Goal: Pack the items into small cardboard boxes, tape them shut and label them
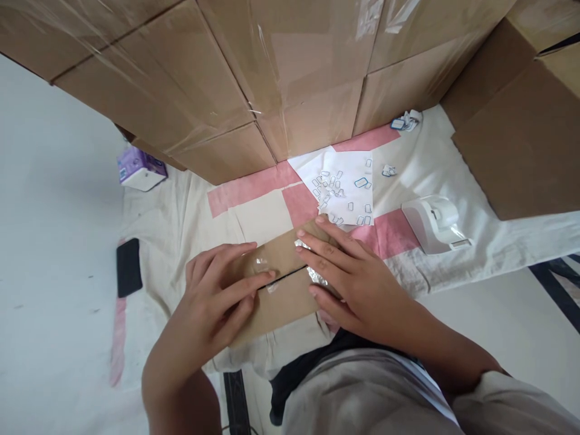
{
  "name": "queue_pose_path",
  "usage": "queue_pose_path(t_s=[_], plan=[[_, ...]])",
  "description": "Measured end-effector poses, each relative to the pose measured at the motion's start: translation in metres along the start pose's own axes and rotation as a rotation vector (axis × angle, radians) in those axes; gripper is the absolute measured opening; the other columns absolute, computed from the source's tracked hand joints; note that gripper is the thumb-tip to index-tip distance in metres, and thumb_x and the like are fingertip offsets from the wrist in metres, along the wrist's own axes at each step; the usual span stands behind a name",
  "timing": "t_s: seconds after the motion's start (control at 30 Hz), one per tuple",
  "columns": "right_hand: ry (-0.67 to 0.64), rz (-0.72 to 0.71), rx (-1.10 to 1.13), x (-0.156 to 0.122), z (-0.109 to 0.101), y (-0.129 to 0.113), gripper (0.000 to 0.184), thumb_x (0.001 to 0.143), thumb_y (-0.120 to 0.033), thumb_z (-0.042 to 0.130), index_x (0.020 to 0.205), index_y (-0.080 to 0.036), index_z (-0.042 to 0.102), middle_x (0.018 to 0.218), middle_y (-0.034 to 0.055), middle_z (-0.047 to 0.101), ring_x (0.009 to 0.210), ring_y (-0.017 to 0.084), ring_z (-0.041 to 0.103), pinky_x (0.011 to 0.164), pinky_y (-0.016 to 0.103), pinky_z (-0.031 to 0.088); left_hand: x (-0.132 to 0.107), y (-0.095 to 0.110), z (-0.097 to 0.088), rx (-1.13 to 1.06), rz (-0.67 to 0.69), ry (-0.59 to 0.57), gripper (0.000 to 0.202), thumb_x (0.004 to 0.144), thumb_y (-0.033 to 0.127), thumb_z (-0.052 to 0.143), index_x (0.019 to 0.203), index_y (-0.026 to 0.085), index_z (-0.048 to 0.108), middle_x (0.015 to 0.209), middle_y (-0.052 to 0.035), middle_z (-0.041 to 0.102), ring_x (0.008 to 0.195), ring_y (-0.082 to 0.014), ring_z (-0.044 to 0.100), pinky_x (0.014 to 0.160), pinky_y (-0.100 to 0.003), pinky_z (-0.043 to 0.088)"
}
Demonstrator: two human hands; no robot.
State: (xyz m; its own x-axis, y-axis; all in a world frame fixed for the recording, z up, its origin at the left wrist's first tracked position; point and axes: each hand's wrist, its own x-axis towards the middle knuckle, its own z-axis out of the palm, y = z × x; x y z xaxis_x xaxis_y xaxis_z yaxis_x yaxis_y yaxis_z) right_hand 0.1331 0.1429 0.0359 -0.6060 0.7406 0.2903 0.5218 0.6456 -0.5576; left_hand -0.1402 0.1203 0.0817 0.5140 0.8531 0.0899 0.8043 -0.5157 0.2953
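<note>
A small brown cardboard box (pixel 285 302) lies in front of me, a dark seam running between its two top flaps. Pieces of clear tape (pixel 261 263) shine on the flaps. My left hand (pixel 222 290) rests on the box's left part, its index finger stretched along the seam. On the right part lies my right hand (pixel 347 272), fingers spread flat over shiny tape (pixel 316 276) that crosses the seam. Just beyond the box are white paper sheets (pixel 357 163) with many small outlined labels on them.
Large taped cardboard boxes (pixel 312 127) stand like a wall at the back, with another box (pixel 521 133) at right. A white tape dispenser (pixel 435 223) sits right on the cloth (pixel 254 217). At left are a black phone (pixel 129 267) and a purple-and-white pack (pixel 141 169). Crumpled label scraps (pixel 408 121) lie behind.
</note>
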Motion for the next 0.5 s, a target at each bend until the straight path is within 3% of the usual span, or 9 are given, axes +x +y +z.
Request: queue_pose_path(t_s=[0.1,0.27,0.5], plan=[[0.005,0.0,0.006,0.0,0.0,0.0,0.049,0.099,-0.025,0.056,0.148,-0.018,0.058,0.159,0.0103,0.051,0.159,0.034,0.027,0.124,0.057,0.04,0.005,-0.006,-0.005,0.064,0.061,-0.037,0.043,0.096,0.016,0.062,0.129,0.043,0.066,0.152,-0.0033,0.051,0.133,-0.0309,0.05,0.108,-0.054,0.04],[0.012,0.007,-0.009,-0.001,0.001,-0.001,0.046,0.101,-0.026,0.054,0.145,-0.014,0.059,0.159,0.0096,0.051,0.158,0.033,0.028,0.124,0.055,0.039,0.003,-0.001,-0.007,0.096,0.099,-0.009,0.025,0.093,0.022,0.07,0.116,0.033,0.071,0.148,-0.0054,0.057,0.131,-0.0322,0.052,0.106,-0.055,0.042],[0.018,0.008,-0.002,0.001,0.001,-0.002,0.045,0.1,-0.024,0.054,0.144,-0.017,0.059,0.158,0.0095,0.052,0.158,0.033,0.029,0.123,0.056,0.04,-0.019,0.011,0.003,0.064,0.138,0.029,0.032,0.088,0.023,0.076,0.119,0.029,0.069,0.147,-0.009,0.057,0.132,-0.0355,0.05,0.105,-0.057,0.041]])
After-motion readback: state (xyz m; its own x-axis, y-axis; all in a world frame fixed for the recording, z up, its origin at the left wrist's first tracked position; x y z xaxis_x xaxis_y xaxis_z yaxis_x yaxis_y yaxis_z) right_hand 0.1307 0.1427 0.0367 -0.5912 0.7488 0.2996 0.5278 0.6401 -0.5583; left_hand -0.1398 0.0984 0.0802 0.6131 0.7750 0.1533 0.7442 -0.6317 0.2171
